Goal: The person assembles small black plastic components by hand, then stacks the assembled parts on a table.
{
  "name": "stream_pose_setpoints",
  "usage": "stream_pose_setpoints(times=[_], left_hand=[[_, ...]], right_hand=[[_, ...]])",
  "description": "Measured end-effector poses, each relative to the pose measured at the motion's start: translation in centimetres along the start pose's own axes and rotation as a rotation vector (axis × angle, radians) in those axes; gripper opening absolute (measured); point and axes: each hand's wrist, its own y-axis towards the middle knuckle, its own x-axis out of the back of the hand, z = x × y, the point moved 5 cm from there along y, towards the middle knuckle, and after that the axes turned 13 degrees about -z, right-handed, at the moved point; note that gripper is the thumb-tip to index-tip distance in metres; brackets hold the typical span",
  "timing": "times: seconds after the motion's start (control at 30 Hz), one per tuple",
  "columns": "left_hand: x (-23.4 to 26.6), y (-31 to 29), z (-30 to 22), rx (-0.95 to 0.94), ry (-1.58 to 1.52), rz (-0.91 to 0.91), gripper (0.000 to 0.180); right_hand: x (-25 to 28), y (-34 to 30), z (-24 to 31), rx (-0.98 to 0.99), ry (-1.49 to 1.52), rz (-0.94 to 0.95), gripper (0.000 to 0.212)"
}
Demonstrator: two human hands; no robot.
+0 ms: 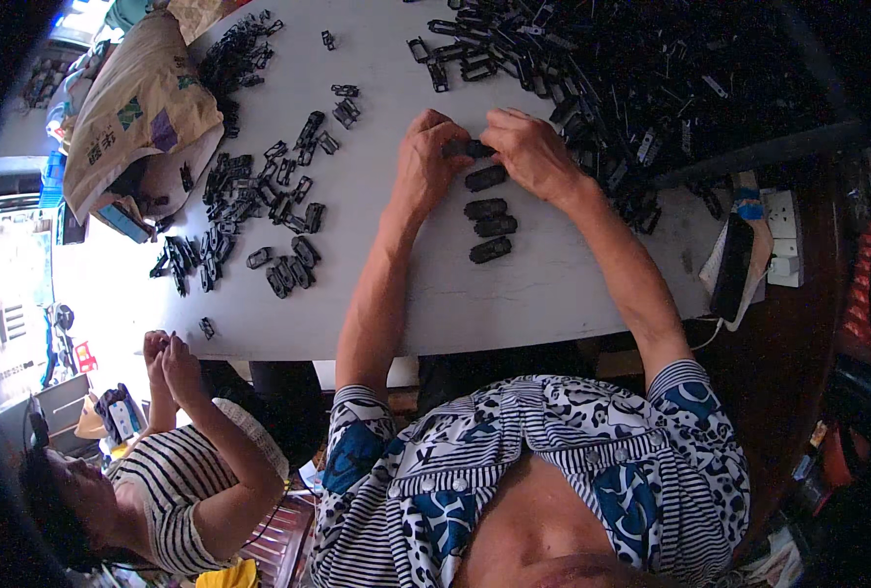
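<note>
My left hand (427,162) and my right hand (531,155) meet over the white table, both closed on one small black plastic part (474,149). Fingers cover most of it, so its exact shape is hard to make out. Just below my fingers lies another black oblong part (485,177). Nearer to me, several similar parts (495,226) are lined up in a short column between my forearms. Right of my right hand, a big heap of black plastic frames (592,88) spreads over the table.
Clusters of black parts (249,186) cover the table's left side, beside a tan woven sack (141,108). A phone (732,265) leans on a stand at the right edge, near a white power strip (781,225). At lower left, a co-worker's hands (173,358) hold something small.
</note>
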Motion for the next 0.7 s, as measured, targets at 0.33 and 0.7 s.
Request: stream_pose_setpoints(times=[0.33,0.7], left_hand=[[0.5,0.1,0.1,0.024,-0.022,0.04,0.032],[1.2,6.8,1.6,-0.093,0.366,-0.078,0.05]], right_hand=[[-0.3,0.3,-0.4,-0.046,0.09,0.093,0.003],[-0.1,6.6,-5.3,-0.189,-0.119,-0.033,0.017]])
